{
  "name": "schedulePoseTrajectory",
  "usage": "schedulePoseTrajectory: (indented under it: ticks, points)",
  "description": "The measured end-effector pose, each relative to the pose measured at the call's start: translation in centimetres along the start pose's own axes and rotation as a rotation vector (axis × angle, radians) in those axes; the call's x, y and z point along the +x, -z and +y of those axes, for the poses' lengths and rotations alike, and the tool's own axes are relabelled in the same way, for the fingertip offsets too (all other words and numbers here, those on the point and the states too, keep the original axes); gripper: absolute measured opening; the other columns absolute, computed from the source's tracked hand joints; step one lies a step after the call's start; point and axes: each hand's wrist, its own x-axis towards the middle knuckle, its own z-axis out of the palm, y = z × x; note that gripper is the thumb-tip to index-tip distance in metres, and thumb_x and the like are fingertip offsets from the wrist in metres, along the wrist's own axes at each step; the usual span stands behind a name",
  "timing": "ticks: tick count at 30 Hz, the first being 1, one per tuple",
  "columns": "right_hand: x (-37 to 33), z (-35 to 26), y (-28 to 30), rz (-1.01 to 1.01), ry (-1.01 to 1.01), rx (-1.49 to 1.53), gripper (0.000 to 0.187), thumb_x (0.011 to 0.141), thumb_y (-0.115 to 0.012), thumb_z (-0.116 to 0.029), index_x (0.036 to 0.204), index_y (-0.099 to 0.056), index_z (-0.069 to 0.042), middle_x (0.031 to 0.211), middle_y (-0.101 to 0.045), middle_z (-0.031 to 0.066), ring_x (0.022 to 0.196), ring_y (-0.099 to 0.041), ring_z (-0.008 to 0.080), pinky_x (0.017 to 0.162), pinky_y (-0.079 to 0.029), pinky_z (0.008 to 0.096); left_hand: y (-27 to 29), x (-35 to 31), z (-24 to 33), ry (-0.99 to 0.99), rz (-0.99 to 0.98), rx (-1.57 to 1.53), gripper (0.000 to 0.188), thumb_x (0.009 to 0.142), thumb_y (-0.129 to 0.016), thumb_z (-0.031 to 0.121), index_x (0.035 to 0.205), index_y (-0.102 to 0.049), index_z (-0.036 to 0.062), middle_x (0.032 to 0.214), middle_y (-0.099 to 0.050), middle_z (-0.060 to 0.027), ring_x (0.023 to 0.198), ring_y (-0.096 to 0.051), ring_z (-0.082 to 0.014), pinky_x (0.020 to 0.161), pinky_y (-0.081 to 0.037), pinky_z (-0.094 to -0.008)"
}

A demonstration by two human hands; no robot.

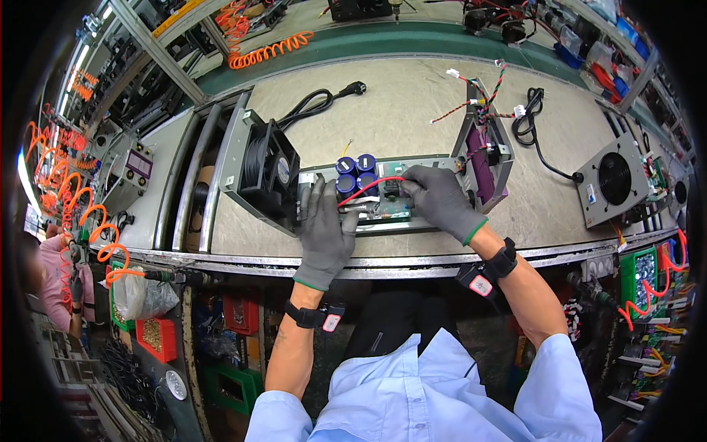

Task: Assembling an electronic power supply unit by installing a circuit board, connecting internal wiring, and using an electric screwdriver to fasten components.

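An open grey metal chassis [228, 180] stands on the bench, with a black fan [283, 169] in its left end and a purple-faced panel [484, 173] at its right. Between them lies a green circuit board [390, 214] carrying several blue capacitors [346, 184]. My gloved left hand [324, 232] rests over the board's left part beside the fan, fingers stretched out. A red wire [372, 186] arches over the board from near my left thumb. My gloved right hand [444, 202] pinches its right end; the fingertips are partly hidden.
Black power cords [313, 103] lie behind the chassis. Loose connector wires [486, 99] rise from the right panel. Another fan unit [615, 177] stands at the right. Metal rollers [206, 184] border the left side. Below hang a red bin of small parts [156, 339] and orange coiled hoses [96, 221]; a person in pink [55, 276] is far left.
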Motion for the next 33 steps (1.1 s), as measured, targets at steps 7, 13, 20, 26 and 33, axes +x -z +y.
schedulePoseTrajectory:
  ticks: [7,13,20,26,33]
  points:
    - [-0.3,-0.4,-0.1,0.025,0.05,-0.222,0.02,0.091,-0.065,-0.024,0.094,-0.069,-0.005,0.08,-0.068,0.0192,0.079,-0.068,0.038,0.071,-0.052,0.047,-0.1,0.0,-0.1,-0.006,0.071,-0.078,0.054,0.091,-0.062,0.026,0.134,-0.048,-0.0043,0.129,-0.056,-0.0235,0.129,-0.05,-0.0414,0.113,-0.032,-0.053]
    - [0.5,-1.2,0.3,-0.042,0.169,-0.486,0.018,0.089,-0.068,-0.025,0.089,-0.069,-0.007,0.075,-0.066,0.016,0.073,-0.066,0.0362,0.066,-0.051,0.0464,0.8,-3.1,1.1,0.054,0.212,-0.159,0.045,0.082,-0.065,0.009,0.124,-0.055,-0.0021,0.121,-0.058,-0.0221,0.115,-0.054,-0.042,0.104,-0.04,-0.0515]
    - [0.4,-0.9,-0.5,-0.023,0.246,-0.457,0.015,0.089,-0.068,-0.025,0.089,-0.066,-0.01,0.07,-0.064,0.0152,0.069,-0.066,0.0359,0.062,-0.051,0.0466,0.1,-5.1,1.5,0.138,0.047,-0.17,0.034,0.08,-0.066,0.01,0.112,-0.062,-0.0008,0.114,-0.06,-0.0187,0.106,-0.057,-0.0377,0.095,-0.044,-0.0483]
    - [0.7,-0.9,-0.4,-0.034,0.193,-0.41,0.011,0.09,-0.067,-0.015,0.09,-0.067,-0.004,0.074,-0.065,0.018,0.067,-0.065,0.0348,0.061,-0.049,0.0428,0.1,-5.1,1.0,0.137,0.058,-0.198,0.031,0.08,-0.064,0.008,0.11,-0.063,-0.0007,0.111,-0.062,-0.0179,0.103,-0.058,-0.037,0.094,-0.045,-0.0478]
    - [0.6,-1.1,0.1,0.036,0.245,-0.302,0.013,0.091,-0.066,-0.018,0.091,-0.065,-0.004,0.071,-0.065,0.0166,0.067,-0.065,0.0349,0.062,-0.05,0.0437,-0.2,-5.0,1.2,0.129,0.067,-0.184,0.03,0.079,-0.065,0.007,0.108,-0.064,-0.0003,0.111,-0.062,-0.0175,0.101,-0.059,-0.0368,0.093,-0.046,-0.0474]
